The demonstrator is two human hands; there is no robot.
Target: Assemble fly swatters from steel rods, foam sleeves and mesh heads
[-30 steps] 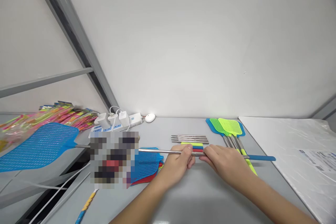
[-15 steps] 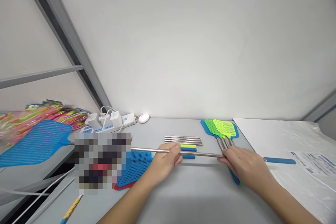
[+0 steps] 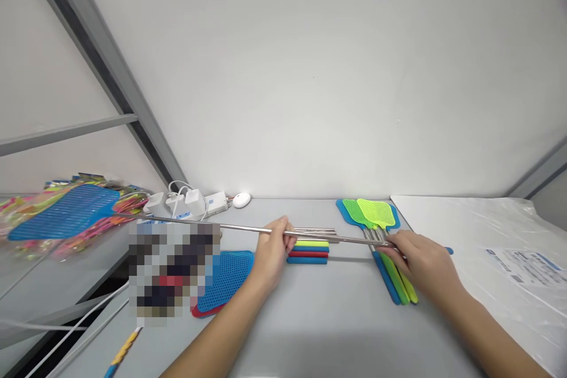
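Observation:
A fly swatter with a long thin metal rod (image 3: 241,228) stretches across the view in both my hands. Its blue slatted head (image 3: 66,212) is out at the far left, and the tip of its blue handle (image 3: 449,250) shows past my right hand. My left hand (image 3: 273,251) is closed round the middle of the rod. My right hand (image 3: 420,257) grips the rod near the handle, which it mostly hides. Below the rod lie coloured handle grips (image 3: 308,253), with metal rods (image 3: 315,230) behind, partly covered. Assembled swatters (image 3: 376,212) lie by my right hand.
Loose blue and red swatter heads (image 3: 228,277) lie left of my left forearm, beside a pixelated patch. Behind are a power strip with chargers (image 3: 195,204) and a white mouse (image 3: 241,199). Bagged colourful items (image 3: 101,227) sit far left; white plastic wrapping (image 3: 478,224) is at right.
The swatter has been raised and tilted, its head lifting. Its handle end has shifted left, with less of it showing past my right hand. Both hands have moved up slightly and stay closed.

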